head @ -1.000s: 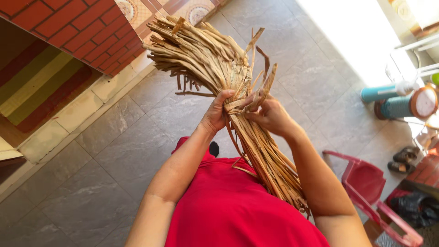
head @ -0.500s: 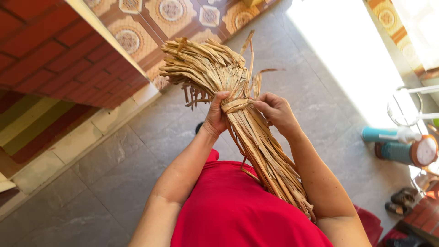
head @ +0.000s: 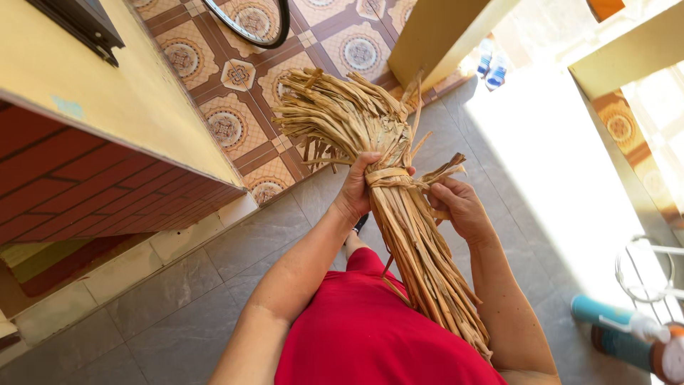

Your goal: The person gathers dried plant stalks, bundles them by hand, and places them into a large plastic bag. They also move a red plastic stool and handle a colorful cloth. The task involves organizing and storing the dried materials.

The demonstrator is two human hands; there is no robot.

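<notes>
A thick bundle of dried tan leaf strips (head: 406,242) runs from my lap up and away, fanning out at its far end (head: 335,117). A flat strip is wound around its neck as a band (head: 388,176). My left hand (head: 358,187) grips the bundle just at that band from the left. My right hand (head: 458,207) sits on the right side and pinches the loose end of the binding strip (head: 443,171), which sticks out to the right. I wear a red garment (head: 356,335).
Grey floor tiles (head: 178,292) lie below, patterned brown tiles (head: 235,78) beyond. A yellow and red-brick wall (head: 92,142) stands at left, a yellow post (head: 434,36) ahead. Teal bottles (head: 613,328) and a wire rack (head: 645,271) stand at right, in bright sun.
The view has tilted upward, showing more patterned tile and the post. My right hand has drawn the strip's end out to the right, and the band looks tighter around the neck.
</notes>
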